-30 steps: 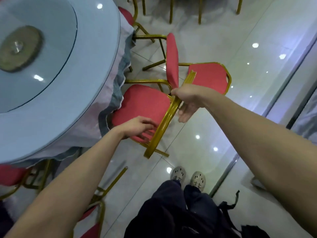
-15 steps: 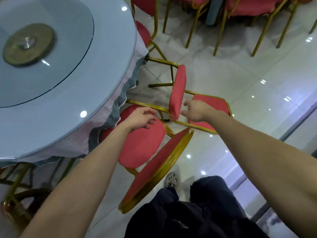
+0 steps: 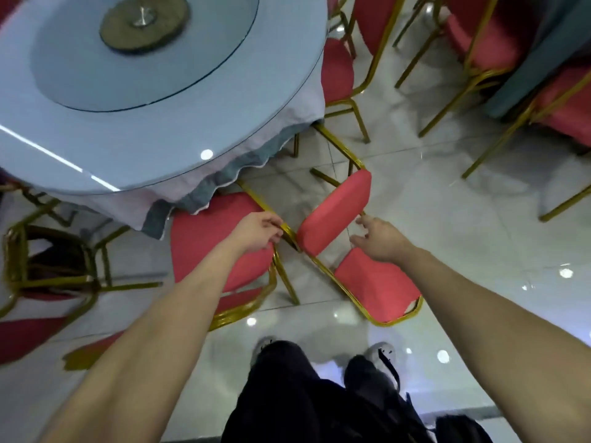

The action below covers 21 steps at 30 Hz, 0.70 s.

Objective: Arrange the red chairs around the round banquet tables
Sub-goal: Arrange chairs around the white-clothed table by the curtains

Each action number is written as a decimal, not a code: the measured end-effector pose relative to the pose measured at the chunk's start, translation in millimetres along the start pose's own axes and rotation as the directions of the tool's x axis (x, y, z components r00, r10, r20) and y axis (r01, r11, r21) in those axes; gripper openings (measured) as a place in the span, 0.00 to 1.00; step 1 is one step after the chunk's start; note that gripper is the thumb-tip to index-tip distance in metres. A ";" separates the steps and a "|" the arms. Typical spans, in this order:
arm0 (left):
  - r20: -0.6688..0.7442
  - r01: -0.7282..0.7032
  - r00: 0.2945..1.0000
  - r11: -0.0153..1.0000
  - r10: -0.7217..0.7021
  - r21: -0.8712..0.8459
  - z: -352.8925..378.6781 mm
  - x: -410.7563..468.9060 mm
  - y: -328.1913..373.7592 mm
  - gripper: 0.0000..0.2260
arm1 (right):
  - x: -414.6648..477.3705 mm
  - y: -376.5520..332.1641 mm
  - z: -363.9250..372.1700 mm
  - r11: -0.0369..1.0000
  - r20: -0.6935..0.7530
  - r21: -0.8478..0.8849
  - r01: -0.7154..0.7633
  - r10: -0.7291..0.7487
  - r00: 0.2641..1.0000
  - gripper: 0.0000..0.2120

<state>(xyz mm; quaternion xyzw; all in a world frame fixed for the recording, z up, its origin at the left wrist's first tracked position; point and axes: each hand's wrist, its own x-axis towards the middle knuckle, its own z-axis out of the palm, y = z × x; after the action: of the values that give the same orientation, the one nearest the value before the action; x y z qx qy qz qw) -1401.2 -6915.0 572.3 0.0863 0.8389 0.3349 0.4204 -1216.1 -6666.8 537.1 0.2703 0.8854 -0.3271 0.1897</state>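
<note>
Your left hand point(image 3: 259, 230) grips a chair point(image 3: 220, 251) frame at the counter's point(image 3: 160, 129) five o'clock; your right hand's point(image 3: 380, 238) loosely spread fingers point(image 3: 363, 221) touch a second chair's backrest point(image 3: 335, 215).

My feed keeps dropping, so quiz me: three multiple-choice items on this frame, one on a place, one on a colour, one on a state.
1. Where is the left hand?
A. on the gold frame of the chair at the round table
B. flat on the tabletop
C. on the floor

2. What colour is the frame of the tipped chair?
A. black
B. gold
C. white

3. How does the tipped chair lie?
A. upright on four legs
B. stacked on another chair
C. on its side on the floor, out from the round table

Answers: 1 A, its fingers curl on the gold tube beside the red seat. 2 B, gold tubing edges its red pads. 3 C, its backrest stands by the right hand, legs pointing sideways.
</note>
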 end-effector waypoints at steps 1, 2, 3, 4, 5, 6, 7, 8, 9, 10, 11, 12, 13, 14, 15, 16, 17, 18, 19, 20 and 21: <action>-0.026 0.018 0.999 0.999 -0.019 -0.044 9.7 -1.2 4.0 0.11 | 3.5 9.6 -8.4 1.000 0.023 -0.009 0.018 -0.018 1.000 0.28; -0.057 0.034 0.998 0.996 -0.039 -0.086 18.3 -1.0 8.3 0.11 | 8.6 17.8 -17.9 0.999 0.037 -0.014 0.037 -0.036 0.999 0.28; -0.084 0.044 0.995 0.993 -0.054 -0.111 27.1 -0.7 12.4 0.11 | 14.5 25.2 -26.6 0.998 0.049 -0.023 0.051 -0.050 0.998 0.29; -0.098 0.054 0.993 0.991 -0.066 -0.123 35.9 -0.4 15.7 0.11 | 20.7 32.2 -33.5 0.997 0.063 -0.034 0.065 -0.062 0.996 0.29; -0.098 0.066 0.992 0.989 -0.079 -0.130 44.9 0.7 19.2 0.11 | 26.3 39.0 -39.0 0.996 0.076 -0.047 0.076 -0.072 0.994 0.29; -0.094 0.076 0.992 0.988 -0.089 -0.136 53.5 3.0 22.7 0.11 | 31.8 45.4 -43.2 0.995 0.089 -0.060 0.085 -0.079 0.993 0.29; -0.092 0.085 0.991 0.987 -0.098 -0.139 61.2 6.9 26.9 0.11 | 37.8 51.8 -46.8 0.993 0.097 -0.072 0.093 -0.086 0.992 0.29; -0.087 0.095 0.990 0.986 -0.108 -0.140 68.3 12.1 31.6 0.12 | 43.7 58.4 -50.0 0.992 0.100 -0.078 0.098 -0.090 0.991 0.28; -0.080 0.105 0.990 0.984 -0.117 -0.142 75.4 18.5 36.5 0.12 | 49.2 65.5 -52.9 0.992 0.099 -0.077 0.098 -0.091 0.991 0.28; -0.076 0.118 0.989 0.982 -0.130 -0.151 81.8 24.1 41.3 0.12 | 54.2 72.6 -55.5 0.991 0.101 -0.078 0.105 -0.097 0.990 0.28; -0.078 0.132 0.986 0.978 -0.146 -0.163 88.3 28.2 46.4 0.12 | 58.8 79.6 -57.7 0.990 0.108 -0.080 0.116 -0.107 0.988 0.28; -0.078 0.144 0.984 0.974 -0.159 -0.172 95.4 32.3 51.4 0.12 | 62.8 87.4 -59.7 0.990 0.116 -0.078 0.121 -0.111 0.987 0.28; -0.081 0.155 0.982 0.971 -0.173 -0.183 103.0 36.0 56.5 0.12 | 67.9 95.5 -62.2 0.989 0.128 -0.080 0.125 -0.114 0.985 0.28; -0.088 0.167 0.978 0.965 -0.188 -0.203 111.0 38.0 60.6 0.12 | 73.1 103.2 -64.9 0.987 0.150 -0.089 0.135 -0.121 0.981 0.29; -0.093 0.180 0.974 0.958 -0.205 -0.225 120.0 39.3 64.4 0.13 | 77.9 111.6 -68.2 0.985 0.177 -0.096 0.146 -0.127 0.976 0.30; -0.098 0.192 0.970 0.950 -0.222 -0.246 130.8 41.1 67.5 0.12 | 83.3 121.1 -71.6 0.982 0.203 -0.103 0.157 -0.134 0.970 0.31; -0.103 0.208 0.965 0.942 -0.242 -0.265 143.7 44.0 69.3 0.12 | 89.9 131.9 -74.6 0.979 0.227 -0.115 0.169 -0.140 0.964 0.31; -0.111 0.223 0.958 0.932 -0.263 -0.286 158.2 48.2 69.6 0.12 | 97.9 143.6 -78.2 0.974 0.249 -0.132 0.183 -0.146 0.958 0.32; -0.123 0.240 0.949 0.918 -0.291 -0.317 174.9 53.3 69.3 0.12 | 106.7 156.1 -82.2 0.968 0.267 -0.149 0.201 -0.157 0.951 0.33; -0.139 0.256 0.937 0.898 -0.322 -0.358 193.4 58.8 68.0 0.11 | 116.8 170.0 -86.3 0.960 0.285 -0.166 0.226 -0.172 0.943 0.34; -0.151 0.271 0.923 0.876 -0.355 -0.400 213.8 64.7 66.0 0.10 | 127.3 185.2 -89.2 0.950 0.308 -0.185 0.252 -0.187 0.933 0.34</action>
<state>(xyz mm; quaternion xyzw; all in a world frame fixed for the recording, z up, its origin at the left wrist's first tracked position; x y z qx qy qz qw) -1287.9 -6732.7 482.0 -0.1699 0.8043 0.4219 0.3824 -1218.3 -6442.4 447.2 0.0960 0.9041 -0.2814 0.3068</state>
